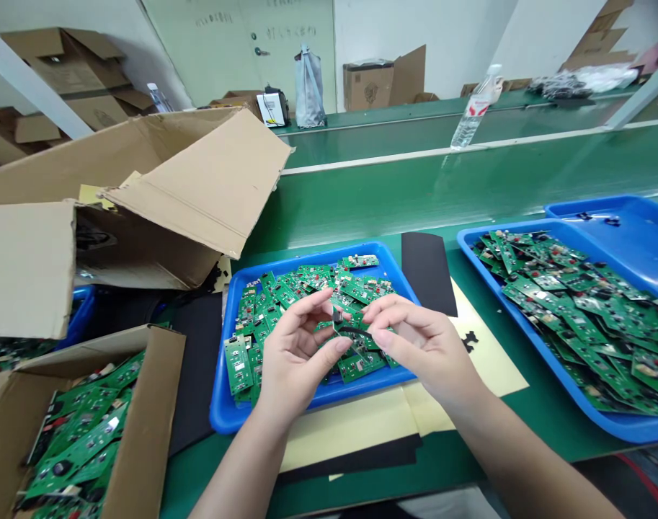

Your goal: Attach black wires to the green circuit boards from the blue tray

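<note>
Both hands meet over a blue tray heaped with small green circuit boards. My left hand pinches a small green board with a black part between thumb and fingers. My right hand has its fingers closed on the same piece from the right, at a thin black strip along it. The held piece hovers just above the pile in the tray.
A second blue tray full of boards sits at the right, with another blue tray behind it. An open cardboard box of boards stands at the lower left, a large open carton behind it. Black foam sheets and yellow paper lie on the green bench. A water bottle stands on the conveyor.
</note>
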The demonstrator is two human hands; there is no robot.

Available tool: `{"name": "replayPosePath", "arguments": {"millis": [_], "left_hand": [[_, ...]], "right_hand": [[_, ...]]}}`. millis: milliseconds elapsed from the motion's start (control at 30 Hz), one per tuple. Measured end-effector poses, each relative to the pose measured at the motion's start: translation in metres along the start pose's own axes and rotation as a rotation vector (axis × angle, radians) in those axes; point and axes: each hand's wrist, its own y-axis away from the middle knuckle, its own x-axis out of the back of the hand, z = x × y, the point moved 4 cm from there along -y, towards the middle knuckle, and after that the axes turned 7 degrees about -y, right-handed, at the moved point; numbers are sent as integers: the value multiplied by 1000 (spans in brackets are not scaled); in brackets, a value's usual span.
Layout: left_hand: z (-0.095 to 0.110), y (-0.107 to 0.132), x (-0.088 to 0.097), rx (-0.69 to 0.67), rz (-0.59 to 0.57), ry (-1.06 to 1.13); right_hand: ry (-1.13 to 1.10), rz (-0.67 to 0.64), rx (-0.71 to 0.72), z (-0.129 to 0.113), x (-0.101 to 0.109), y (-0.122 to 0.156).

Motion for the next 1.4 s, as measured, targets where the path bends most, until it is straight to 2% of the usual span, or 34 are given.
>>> {"name": "replayPosePath", "arguments": {"millis": [233,300,400,533,633,800,1033,1233,1400], "left_hand": [[4,0,-1,-56,-22,51],[4,1,-2,-32,-38,70],[1,2,-4,74,-103,135],[0,4,-9,155,-208,203],[0,4,-10,179,-239,228],[-1,7,-12,270,-298,266],[-3,8,-15,411,-422,442],[-7,8,-14,451,-407,462],[-8,7,-14,472,-384,374]], "right_hand": [[39,0,28,3,-1,3],[57,20,97,2,0,5],[166,52,237,-3,1,7],[330,5,392,-10,-2,8],[368,-6,443,-13,-4,8],[322,-26,368,-12,-4,7],[292,-62,357,-16,-2,10],[112,-88,82,-10,0,9],[82,-47,-56,-6,2,8]]}}
